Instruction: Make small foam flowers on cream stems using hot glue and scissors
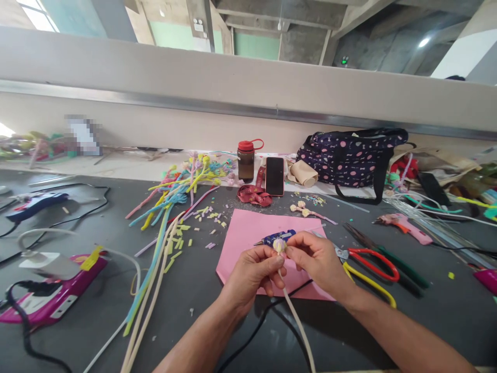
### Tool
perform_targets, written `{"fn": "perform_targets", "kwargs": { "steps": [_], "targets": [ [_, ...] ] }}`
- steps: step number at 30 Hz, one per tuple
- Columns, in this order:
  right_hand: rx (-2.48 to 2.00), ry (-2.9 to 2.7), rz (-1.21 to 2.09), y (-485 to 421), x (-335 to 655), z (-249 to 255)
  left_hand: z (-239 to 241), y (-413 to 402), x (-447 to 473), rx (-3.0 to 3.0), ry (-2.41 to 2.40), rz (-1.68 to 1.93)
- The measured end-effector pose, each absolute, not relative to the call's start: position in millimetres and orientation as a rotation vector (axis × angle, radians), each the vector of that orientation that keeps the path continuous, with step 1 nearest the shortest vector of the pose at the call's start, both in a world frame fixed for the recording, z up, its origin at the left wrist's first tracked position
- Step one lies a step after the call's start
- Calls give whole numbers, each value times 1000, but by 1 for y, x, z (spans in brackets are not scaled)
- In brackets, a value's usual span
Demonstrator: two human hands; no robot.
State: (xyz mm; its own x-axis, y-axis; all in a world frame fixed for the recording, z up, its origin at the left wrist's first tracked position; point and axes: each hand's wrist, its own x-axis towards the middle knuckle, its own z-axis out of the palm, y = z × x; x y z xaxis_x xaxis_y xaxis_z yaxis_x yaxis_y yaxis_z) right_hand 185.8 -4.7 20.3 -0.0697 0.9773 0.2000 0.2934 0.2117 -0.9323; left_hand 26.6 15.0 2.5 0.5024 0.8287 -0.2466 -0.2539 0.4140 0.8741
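Left hand (250, 269) pinches the flower bud (279, 245), right hand (320, 259) near-closed against it, grip unclear; over-squeezing from both sides could crush it.

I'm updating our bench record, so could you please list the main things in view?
sheet: one, pink, centre
flower: one, cream-lilac, held centrally
stem: one, cream, below flower
patterned tool: one, blue, on sheet
hand tools: several, mixed colours, right
bottle: one, brown, red-lidded, back
phone: one, black-screened, by bottle
lanyard: one, red, by phone
bag: one, navy, back right
fuzzy stems: many, multicoloured, left
scraps: many, pastel, left
power strip: one, magenta, left
left hand: one, at flower
right hand: one, at flower
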Motion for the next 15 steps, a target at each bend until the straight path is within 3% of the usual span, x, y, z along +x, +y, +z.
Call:
{"fn": "perform_targets", "kwargs": {
  "steps": [15],
  "targets": [
    [-1291, -1610, 777, -5, 184, 17, 3, 16, 28, 931, 855, 772]
  ]
}}
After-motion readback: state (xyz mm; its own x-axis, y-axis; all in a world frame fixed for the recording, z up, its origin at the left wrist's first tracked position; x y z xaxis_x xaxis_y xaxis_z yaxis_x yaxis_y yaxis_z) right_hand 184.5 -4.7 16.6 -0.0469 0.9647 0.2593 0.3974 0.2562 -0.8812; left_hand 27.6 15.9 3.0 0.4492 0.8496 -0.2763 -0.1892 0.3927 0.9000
